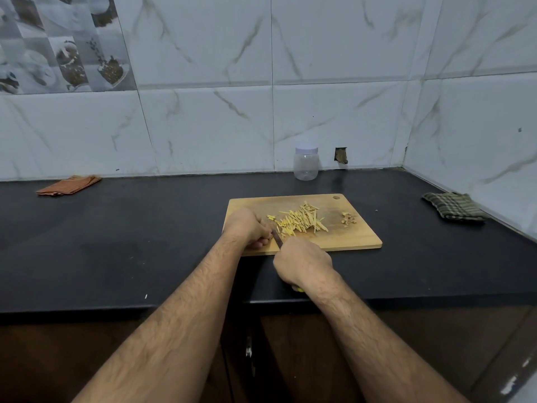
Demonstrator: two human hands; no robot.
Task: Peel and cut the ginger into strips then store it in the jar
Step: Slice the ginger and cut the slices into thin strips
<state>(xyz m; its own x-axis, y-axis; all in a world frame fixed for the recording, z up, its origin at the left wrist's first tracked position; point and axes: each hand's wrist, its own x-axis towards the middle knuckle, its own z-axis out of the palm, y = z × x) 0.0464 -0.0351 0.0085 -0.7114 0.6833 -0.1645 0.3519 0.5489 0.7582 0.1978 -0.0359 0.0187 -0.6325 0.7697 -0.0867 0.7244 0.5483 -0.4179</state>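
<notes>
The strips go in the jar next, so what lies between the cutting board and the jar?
Nothing: in the head view only bare dark counter lies between the cutting board and the jar, which stands capped by the wall.

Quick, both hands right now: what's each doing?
Left hand: fingers curled on the cutting board; contents cannot be told.
Right hand: gripping the knife.

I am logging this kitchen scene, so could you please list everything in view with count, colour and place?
cutting board: one, light wood, counter centre
ginger strips: one pile, yellow, mid-board
peel scraps: small heap, brownish, board's right part
knife: one, dark blade, between the hands
jar: one, clear, pale lid on, by the wall
orange cloth: one, counter far left
checked cloth: one, dark green, counter right
counter: one, black
left hand: curled, on board's left end
right hand: grips knife handle
</notes>
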